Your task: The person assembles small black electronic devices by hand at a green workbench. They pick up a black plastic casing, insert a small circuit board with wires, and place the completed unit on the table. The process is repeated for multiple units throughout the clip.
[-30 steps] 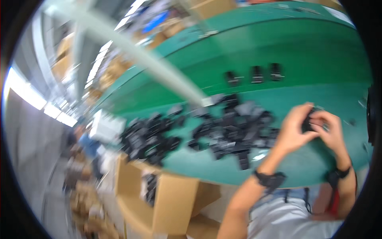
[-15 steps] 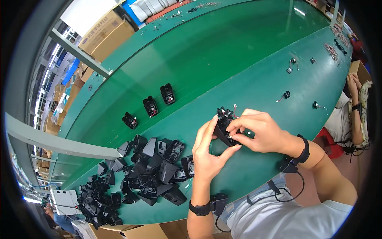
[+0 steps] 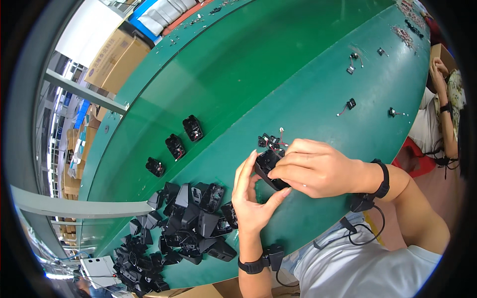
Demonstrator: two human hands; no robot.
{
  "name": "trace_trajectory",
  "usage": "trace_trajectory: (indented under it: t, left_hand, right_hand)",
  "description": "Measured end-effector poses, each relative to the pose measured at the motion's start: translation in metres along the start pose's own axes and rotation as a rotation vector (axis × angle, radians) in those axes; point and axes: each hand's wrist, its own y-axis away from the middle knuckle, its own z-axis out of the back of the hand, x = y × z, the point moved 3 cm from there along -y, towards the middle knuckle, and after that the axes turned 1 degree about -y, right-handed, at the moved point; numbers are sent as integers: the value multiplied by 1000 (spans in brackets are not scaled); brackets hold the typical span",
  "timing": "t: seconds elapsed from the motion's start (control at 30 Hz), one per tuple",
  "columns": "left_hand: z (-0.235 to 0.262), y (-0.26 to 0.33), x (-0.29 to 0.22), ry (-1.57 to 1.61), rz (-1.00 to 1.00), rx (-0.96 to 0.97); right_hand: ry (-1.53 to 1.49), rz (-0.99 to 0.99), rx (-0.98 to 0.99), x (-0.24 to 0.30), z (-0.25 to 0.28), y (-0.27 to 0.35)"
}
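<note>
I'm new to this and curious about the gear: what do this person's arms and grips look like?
The left grip and right grip are gloveless. A black left strap and right strap circle the wrists, each with a boxy black module and a thin dark cable. A pale short sleeve shows on the right arm.

Brown cartons (image 3: 124,64) upper left (a white box (image 3: 97,270) lower left)

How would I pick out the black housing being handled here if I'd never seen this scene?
On the long green bench, look right of the heap of black housings to the left hand. It holds an open black housing, with the right hand over its open side. Unlike the heaped ones, it is held.
</note>
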Motion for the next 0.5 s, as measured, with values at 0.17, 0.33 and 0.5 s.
trace_trajectory:
  t: [0.17,0.33,0.5]
  left_hand:
    - [-1,3,-3,91,2,5]
    - [-5,3,-3,117,35,-30]
    - [9,6,8,-7,-4,-156]
  right_hand:
    - [-193,-69,6,-7,-5,2]
    - [-298,-230,69,-14,-9,4]
    - [-539,-307,208,-17,-4,-6]
